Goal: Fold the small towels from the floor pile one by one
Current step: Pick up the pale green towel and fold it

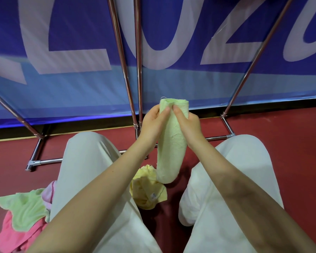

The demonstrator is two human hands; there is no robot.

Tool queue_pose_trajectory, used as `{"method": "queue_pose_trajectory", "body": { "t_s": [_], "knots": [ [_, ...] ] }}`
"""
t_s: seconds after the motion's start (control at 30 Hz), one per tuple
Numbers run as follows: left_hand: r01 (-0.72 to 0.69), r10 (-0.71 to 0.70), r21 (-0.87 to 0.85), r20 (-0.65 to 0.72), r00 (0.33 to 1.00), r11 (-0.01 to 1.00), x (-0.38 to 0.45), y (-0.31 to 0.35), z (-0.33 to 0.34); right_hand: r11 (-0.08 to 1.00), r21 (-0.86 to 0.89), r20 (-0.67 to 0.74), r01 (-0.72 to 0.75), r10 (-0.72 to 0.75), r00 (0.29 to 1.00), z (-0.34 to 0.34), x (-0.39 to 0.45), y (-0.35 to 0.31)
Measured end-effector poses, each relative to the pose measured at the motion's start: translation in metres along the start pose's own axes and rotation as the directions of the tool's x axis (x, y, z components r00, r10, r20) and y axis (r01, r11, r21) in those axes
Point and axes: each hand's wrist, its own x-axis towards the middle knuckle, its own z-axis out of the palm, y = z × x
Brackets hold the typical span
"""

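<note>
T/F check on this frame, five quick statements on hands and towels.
1. Both hands grip the pale green towel. True: left hand and right hand hold its upper end.
2. That towel lies flat on the floor. False: it hangs in the air between the knees.
3. A yellow towel lies on the floor below it. True.
4. The pile by the left leg is all blue. False: green towel over pink towel.
5. The right hand is empty. False: it holds the towel.

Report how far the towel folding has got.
Done: no finished folded stack shows in this view. In hand: left hand and right hand pinch a pale green towel in the air. Left: yellow towel between the knees, green towel and pink towel beside the left leg.
</note>
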Motion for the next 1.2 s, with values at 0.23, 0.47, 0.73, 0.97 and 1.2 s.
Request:
{"method": "queue_pose_trajectory", "body": {
  "t_s": [0.23, 0.47, 0.73, 0.97, 1.2],
  "knots": [
    [0.052, -0.062, -0.103, -0.102, 0.993, 0.993, 0.007, 0.008, -0.007, 0.998, 0.031, 0.129, 0.055, -0.058, 0.99, 0.007, -0.004, 0.0],
    [0.012, -0.051, -0.254, -0.148, 0.988, 0.967, 0.011, 0.028, -0.026, 0.996, -0.057, 0.346, 0.072, -0.048, 0.937, 0.015, -0.005, 0.014],
    [0.004, -0.068, -0.375, -0.16, 0.985, 0.927, 0.009, 0.047, -0.044, 0.955, -0.289, 0.428, 0.067, 0.066, 0.901, 0.034, -0.005, 0.05],
    [-0.086, -0.035, -0.438, -0.259, 0.965, 0.895, 0.02, 0.05, -0.076, 0.968, -0.251, 0.449, 0.01, 0.107, 0.887, 0.045, -0.003, 0.059],
    [-0.074, -0.11, -0.315, -0.53, 0.841, 0.946, 0.041, 0.04, -0.122, 0.99, -0.06, 0.348, -0.129, 0.141, 0.927, 0.052, -0.003, 0.042]
  ]
}}
